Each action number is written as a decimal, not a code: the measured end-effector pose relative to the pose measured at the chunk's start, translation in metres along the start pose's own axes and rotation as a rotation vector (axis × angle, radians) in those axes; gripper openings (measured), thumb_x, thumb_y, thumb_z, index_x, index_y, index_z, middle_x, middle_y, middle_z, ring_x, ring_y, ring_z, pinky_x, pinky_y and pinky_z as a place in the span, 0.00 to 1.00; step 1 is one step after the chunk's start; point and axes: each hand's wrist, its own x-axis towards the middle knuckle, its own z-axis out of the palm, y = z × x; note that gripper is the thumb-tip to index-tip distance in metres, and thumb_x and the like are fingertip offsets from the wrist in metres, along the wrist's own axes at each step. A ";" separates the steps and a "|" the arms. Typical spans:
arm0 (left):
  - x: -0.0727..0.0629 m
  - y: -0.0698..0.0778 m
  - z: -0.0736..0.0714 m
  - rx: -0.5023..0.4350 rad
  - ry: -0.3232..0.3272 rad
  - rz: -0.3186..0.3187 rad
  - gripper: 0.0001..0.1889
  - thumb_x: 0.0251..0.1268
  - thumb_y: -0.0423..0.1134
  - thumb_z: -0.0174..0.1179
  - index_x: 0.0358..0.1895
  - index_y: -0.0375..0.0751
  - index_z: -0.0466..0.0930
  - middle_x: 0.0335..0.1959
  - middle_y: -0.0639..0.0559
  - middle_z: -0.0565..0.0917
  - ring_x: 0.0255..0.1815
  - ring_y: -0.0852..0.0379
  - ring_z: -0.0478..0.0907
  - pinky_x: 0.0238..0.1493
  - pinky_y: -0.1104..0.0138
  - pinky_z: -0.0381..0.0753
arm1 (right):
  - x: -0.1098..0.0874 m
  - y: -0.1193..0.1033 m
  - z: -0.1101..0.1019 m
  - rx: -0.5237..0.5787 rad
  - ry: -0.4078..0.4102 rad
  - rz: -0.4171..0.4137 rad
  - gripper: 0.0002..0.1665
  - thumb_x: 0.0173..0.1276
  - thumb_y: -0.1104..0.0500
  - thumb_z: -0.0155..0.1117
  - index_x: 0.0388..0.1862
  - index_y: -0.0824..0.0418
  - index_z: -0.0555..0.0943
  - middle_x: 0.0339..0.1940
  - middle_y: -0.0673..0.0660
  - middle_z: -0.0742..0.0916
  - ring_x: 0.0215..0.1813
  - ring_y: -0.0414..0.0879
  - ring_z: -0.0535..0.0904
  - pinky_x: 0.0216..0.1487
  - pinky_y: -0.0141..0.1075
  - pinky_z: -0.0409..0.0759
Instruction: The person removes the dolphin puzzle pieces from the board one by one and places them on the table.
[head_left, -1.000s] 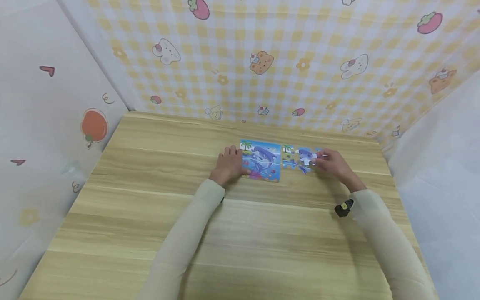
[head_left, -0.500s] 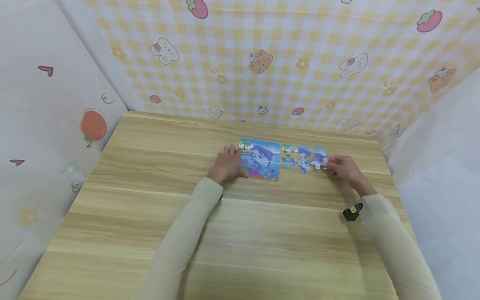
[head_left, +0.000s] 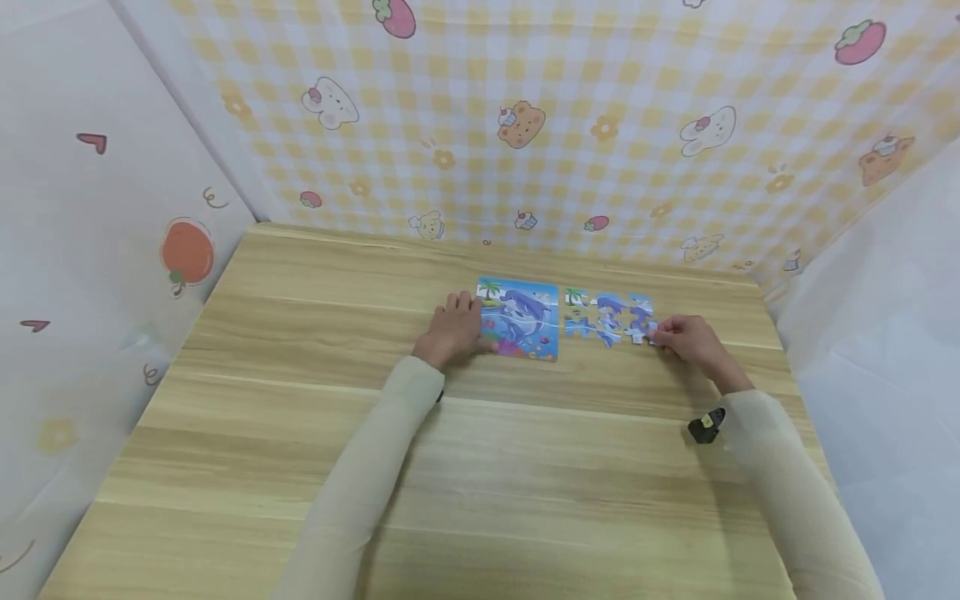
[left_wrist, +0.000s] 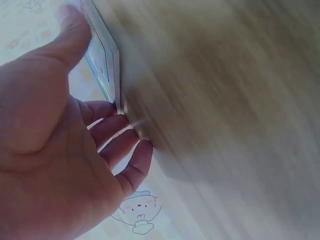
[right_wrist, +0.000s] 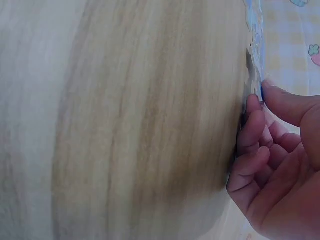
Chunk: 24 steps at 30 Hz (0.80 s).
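A square dolphin puzzle board (head_left: 517,317) lies on the wooden table, its picture facing up. At its left edge rests my left hand (head_left: 453,325), fingers relaxed against the side and thumb over the lower left corner. Loose jigsaw pieces (head_left: 609,306) lie in rough columns just right of the board. My right hand (head_left: 686,337) pinches a small puzzle piece (head_left: 652,327) between thumb and fingers at the lower right of these pieces. In the right wrist view, the thumb and index finger meet at a thin edge, and most of the piece is hidden.
Behind the table (head_left: 465,467) hangs a yellow checked cloth (head_left: 450,108) with cartoon prints. White cloth walls (head_left: 90,250) stand at both sides. A small black device (head_left: 707,425) sits at my right wrist.
My right hand has drawn a dolphin piece away to the right and set it in a third column, then shifted slightly lower at that column. My left hand stays at the board's edge.
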 end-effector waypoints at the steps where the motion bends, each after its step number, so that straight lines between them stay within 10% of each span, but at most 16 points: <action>1: 0.000 -0.001 -0.001 -0.002 -0.006 0.009 0.47 0.60 0.63 0.63 0.72 0.34 0.57 0.52 0.45 0.62 0.53 0.49 0.57 0.52 0.59 0.65 | 0.000 0.000 0.000 -0.027 0.005 -0.008 0.16 0.73 0.54 0.61 0.43 0.69 0.78 0.27 0.50 0.82 0.31 0.40 0.72 0.33 0.31 0.71; 24: -0.002 -0.002 -0.003 0.002 -0.038 0.018 0.50 0.56 0.60 0.68 0.73 0.34 0.54 0.54 0.44 0.62 0.54 0.48 0.56 0.53 0.59 0.63 | 0.002 -0.016 0.010 -0.125 0.161 -0.114 0.16 0.73 0.53 0.59 0.34 0.66 0.79 0.26 0.54 0.81 0.30 0.45 0.71 0.32 0.35 0.70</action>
